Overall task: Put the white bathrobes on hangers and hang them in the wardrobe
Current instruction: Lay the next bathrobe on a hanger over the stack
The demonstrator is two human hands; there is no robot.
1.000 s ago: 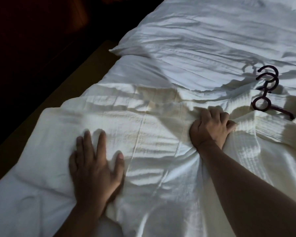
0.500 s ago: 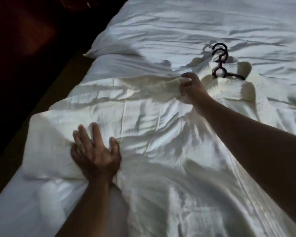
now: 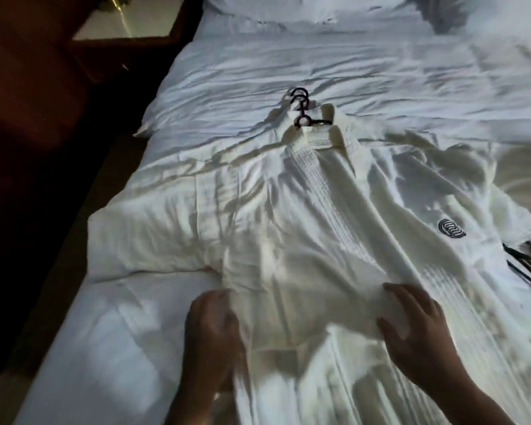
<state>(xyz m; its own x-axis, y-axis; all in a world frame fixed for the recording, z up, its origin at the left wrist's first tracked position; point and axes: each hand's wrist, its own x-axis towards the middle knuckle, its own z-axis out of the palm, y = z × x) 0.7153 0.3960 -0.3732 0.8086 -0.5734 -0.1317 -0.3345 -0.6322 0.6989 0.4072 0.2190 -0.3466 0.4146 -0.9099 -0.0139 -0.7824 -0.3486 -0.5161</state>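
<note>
A white bathrobe (image 3: pixel 304 228) lies spread flat on the bed, front up, with a dark round logo on its chest at the right. A dark hanger (image 3: pixel 302 110) sits inside its collar, its hooks sticking out toward the pillows. My left hand (image 3: pixel 212 329) rests at the robe's lower left edge, fingers curled at the fabric; blur hides whether it pinches the cloth. My right hand (image 3: pixel 417 326) lies flat on the robe's lower front, fingers apart.
The bed (image 3: pixel 288 56) has a rumpled white duvet and pillows (image 3: pixel 273 7) at the far end. A dark wooden nightstand (image 3: pixel 126 29) stands at the upper left, dark floor along the bed's left side. Dark striped fabric (image 3: pixel 528 265) lies at the right edge.
Both hands have drawn back from the sleeve and collar to the robe's lower part. The view has pulled back, so the whole robe and the hanger now show.
</note>
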